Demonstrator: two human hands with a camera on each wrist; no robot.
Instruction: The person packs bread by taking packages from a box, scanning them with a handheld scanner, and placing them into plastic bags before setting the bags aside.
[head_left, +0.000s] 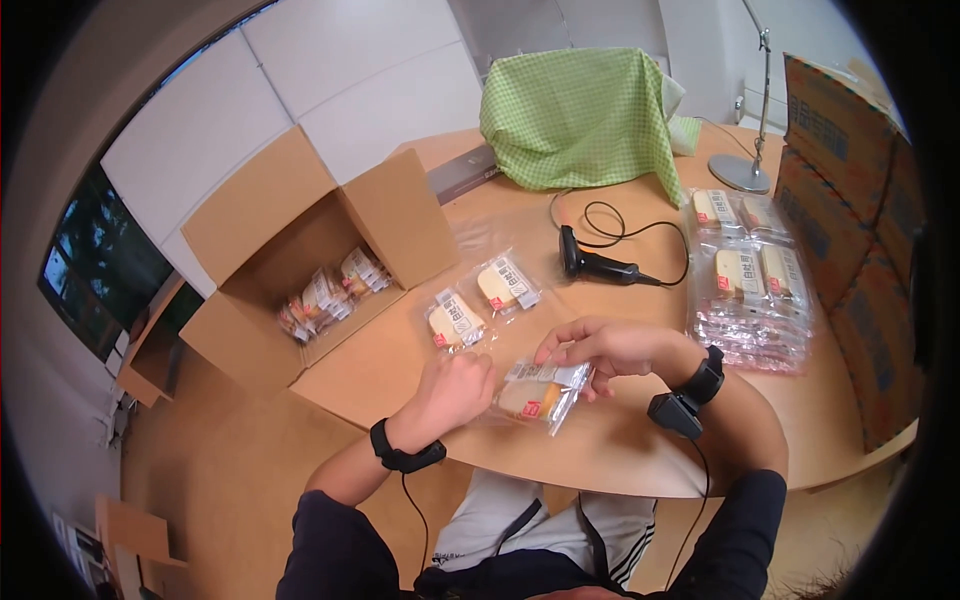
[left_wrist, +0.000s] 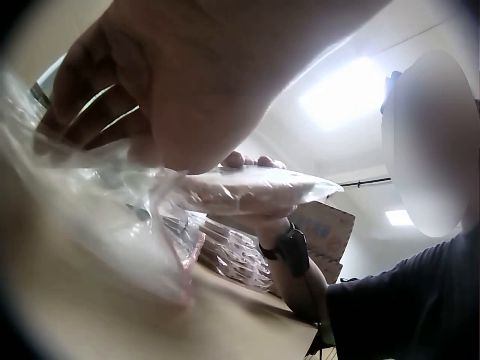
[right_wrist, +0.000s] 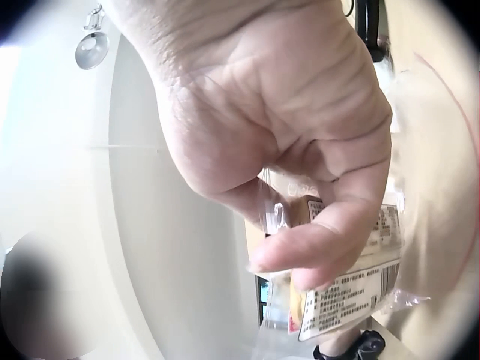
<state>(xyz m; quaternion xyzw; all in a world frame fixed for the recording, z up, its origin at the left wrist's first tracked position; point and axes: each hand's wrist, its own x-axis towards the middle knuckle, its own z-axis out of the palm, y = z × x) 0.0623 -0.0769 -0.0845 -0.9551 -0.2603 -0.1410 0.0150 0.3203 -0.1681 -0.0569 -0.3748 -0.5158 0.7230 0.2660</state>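
My right hand (head_left: 628, 350) holds a wrapped bread slice (head_left: 530, 398) between thumb and fingers over the table's near edge. Its clear wrapper carries a white printed label (right_wrist: 356, 296) and a red mark. Close to the left of it, my left hand (head_left: 455, 388) pinches the near edge of a clear plastic bag (left_wrist: 142, 225); its fingertips are partly hidden by the film. On the table, two wrapped bread slices lie side by side in that bag, a nearer one (head_left: 455, 320) and a farther one (head_left: 503, 283).
An open cardboard box (head_left: 250, 330) at left contains several wrapped breads (head_left: 330, 295). A black barcode scanner (head_left: 595, 265) lies mid-table with its cable. Filled bags (head_left: 750, 285) are stacked at right, beside piled cartons (head_left: 840, 220). Behind stand a green checked cloth (head_left: 580, 120) and a lamp (head_left: 740, 172).
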